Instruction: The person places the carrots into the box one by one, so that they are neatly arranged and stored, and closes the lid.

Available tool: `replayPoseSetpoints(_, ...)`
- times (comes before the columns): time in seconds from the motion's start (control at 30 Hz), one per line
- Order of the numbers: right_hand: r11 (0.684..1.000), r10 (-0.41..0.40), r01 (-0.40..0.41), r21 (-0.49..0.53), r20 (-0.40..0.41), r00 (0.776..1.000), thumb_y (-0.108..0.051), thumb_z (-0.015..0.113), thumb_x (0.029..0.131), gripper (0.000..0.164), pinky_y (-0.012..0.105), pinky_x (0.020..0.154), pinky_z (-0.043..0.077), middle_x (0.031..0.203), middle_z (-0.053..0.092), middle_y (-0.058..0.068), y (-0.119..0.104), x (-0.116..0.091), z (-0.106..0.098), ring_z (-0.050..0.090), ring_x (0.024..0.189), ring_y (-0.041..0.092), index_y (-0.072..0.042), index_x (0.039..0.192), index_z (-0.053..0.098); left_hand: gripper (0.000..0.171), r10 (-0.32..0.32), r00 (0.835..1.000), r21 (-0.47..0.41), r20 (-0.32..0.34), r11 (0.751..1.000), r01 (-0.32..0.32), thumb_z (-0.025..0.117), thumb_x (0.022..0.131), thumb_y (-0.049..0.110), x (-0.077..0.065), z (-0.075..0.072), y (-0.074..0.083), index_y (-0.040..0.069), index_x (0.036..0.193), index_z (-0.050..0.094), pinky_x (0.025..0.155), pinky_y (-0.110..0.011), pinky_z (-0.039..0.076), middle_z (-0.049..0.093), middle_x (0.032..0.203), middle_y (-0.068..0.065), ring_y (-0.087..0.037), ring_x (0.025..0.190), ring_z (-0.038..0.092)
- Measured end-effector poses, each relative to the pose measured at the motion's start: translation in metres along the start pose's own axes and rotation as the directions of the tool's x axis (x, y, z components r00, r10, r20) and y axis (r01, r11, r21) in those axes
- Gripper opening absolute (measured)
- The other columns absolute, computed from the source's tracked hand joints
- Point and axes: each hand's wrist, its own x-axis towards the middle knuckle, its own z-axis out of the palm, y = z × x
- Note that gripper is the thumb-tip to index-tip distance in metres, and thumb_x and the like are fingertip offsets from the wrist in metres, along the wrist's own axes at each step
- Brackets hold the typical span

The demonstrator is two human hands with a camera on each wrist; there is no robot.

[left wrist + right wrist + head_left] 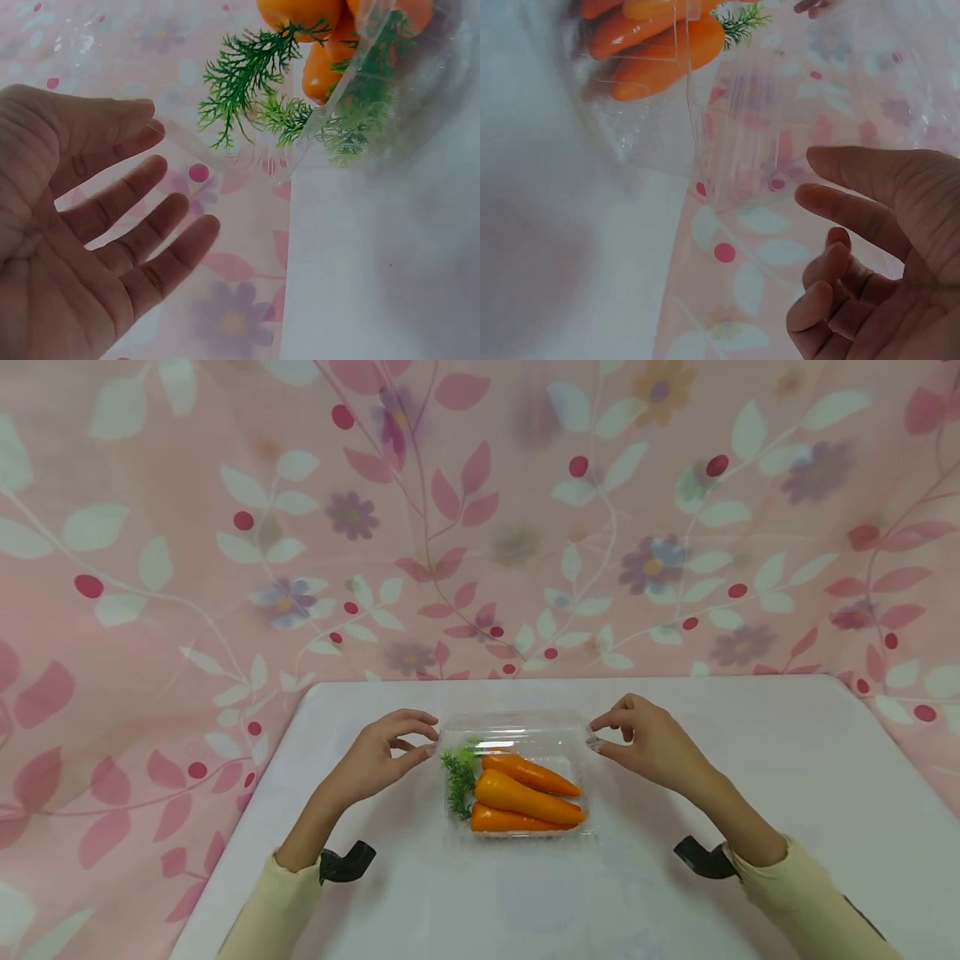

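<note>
A clear plastic box [588, 810] stands on the table with its lid [517, 731] raised along the far side. Inside lie three orange carrots [528, 797], their green feathery tops [457, 781] pointing left. With thumb and forefinger, my left hand [386, 752] pinches the lid's left edge; the other fingers spread loosely in the left wrist view. At the opposite edge, the thumb and forefinger of my right hand [648, 743] hold the lid's right corner, its remaining fingers curled free. The transparent plastic makes the exact contact on the right faint.
A white-covered table [510, 893] carries the box. Behind it hangs a pink flowered cloth [480, 527], which also runs down the left side. Black wrist mounts [347, 862] sit below both hands, at the sleeve cuffs.
</note>
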Motion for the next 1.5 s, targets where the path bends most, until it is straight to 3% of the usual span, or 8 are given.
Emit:
replayPoseSetpoints(0.2,0.998,-0.011,0.015,-0.057,0.077,0.997,-0.030,0.080,0.085,0.029,0.029,0.061,0.045,0.094,0.055,-0.003,-0.004,-0.011,0.002,0.050,0.078,0.017,-0.018,0.111,0.076,0.025,-0.010,0.999,0.026,0.033,1.000,0.009,0.073,0.091,0.010,-0.019,0.008,0.002,0.011,0.116,0.070,0.083,-0.038,0.056,0.058,0.131,-0.011,-0.025,0.120,0.055)
replayPoseSetpoints(0.37,0.992,-0.016,0.027,-0.123,0.093,0.996,-0.032,0.079,0.085,0.035,0.026,0.058,0.044,0.095,0.054,-0.003,-0.005,-0.019,0.006,0.048,0.071,0.012,-0.019,0.116,0.074,0.029,-0.029,0.998,0.004,0.047,1.000,0.029,0.072,0.092,0.015,-0.030,0.017,0.002,0.010,0.120,0.067,0.083,-0.043,0.055,0.057,0.133,-0.010,-0.026,0.122,0.054)
replayPoseSetpoints(0.63,0.970,-0.119,0.135,-0.202,0.091,0.989,-0.022,0.077,0.087,0.040,0.021,0.051,0.042,0.099,0.055,0.002,0.004,-0.035,0.017,0.043,0.062,0.006,-0.015,0.125,0.068,0.035,-0.075,0.992,0.032,0.104,0.997,0.072,0.071,0.092,0.013,-0.041,0.026,0.005,0.011,0.126,0.064,0.085,-0.047,0.054,0.053,0.137,-0.010,-0.028,0.125,0.050)
replayPoseSetpoints(0.93,0.968,-0.137,0.152,-0.201,0.086,0.987,-0.012,0.073,0.089,0.037,0.020,0.048,0.038,0.097,0.052,-0.003,0.007,-0.044,0.025,0.038,0.059,0.003,-0.017,0.126,0.069,0.039,-0.084,0.987,0.023,0.136,0.996,0.081,0.067,0.096,0.018,-0.049,0.034,0.004,0.006,0.132,0.059,0.086,-0.049,0.052,0.047,0.142,-0.014,-0.031,0.128,0.048)
replayPoseSetpoints(1.2,0.970,-0.128,0.142,-0.198,0.083,0.988,-0.014,0.074,0.090,0.038,0.020,0.046,0.037,0.095,0.051,-0.004,0.004,-0.048,0.026,0.036,0.058,0.002,-0.016,0.127,0.069,0.042,-0.190,0.982,0.035,0.012,0.981,0.189,0.076,0.089,0.022,-0.053,0.047,0.010,0.011,0.127,0.064,0.089,-0.054,0.050,0.040,0.148,-0.014,-0.037,0.129,0.045)
replayPoseSetpoints(1.33,0.978,-0.089,0.102,-0.180,0.079,0.993,-0.019,0.074,0.090,0.038,0.020,0.047,0.038,0.094,0.052,-0.003,0.003,-0.050,0.026,0.038,0.058,0.003,-0.017,0.128,0.069,0.042,-0.264,0.964,0.016,-0.032,0.964,0.264,0.078,0.087,0.022,-0.054,0.054,0.012,0.015,0.126,0.065,0.087,-0.052,0.051,0.040,0.149,-0.014,-0.037,0.130,0.045)
replayPoseSetpoints(1.5,0.995,0.002,0.006,-0.098,0.075,0.997,-0.027,0.075,0.089,0.038,0.022,0.050,0.040,0.091,0.054,-0.003,0.000,-0.053,0.026,0.042,0.063,0.006,-0.018,0.126,0.070,0.049,-0.350,0.936,-0.042,-0.036,0.937,0.348,0.079,0.085,0.017,-0.054,0.059,0.016,0.015,0.130,0.060,0.086,-0.052,0.052,0.041,0.147,-0.015,-0.038,0.128,0.047)
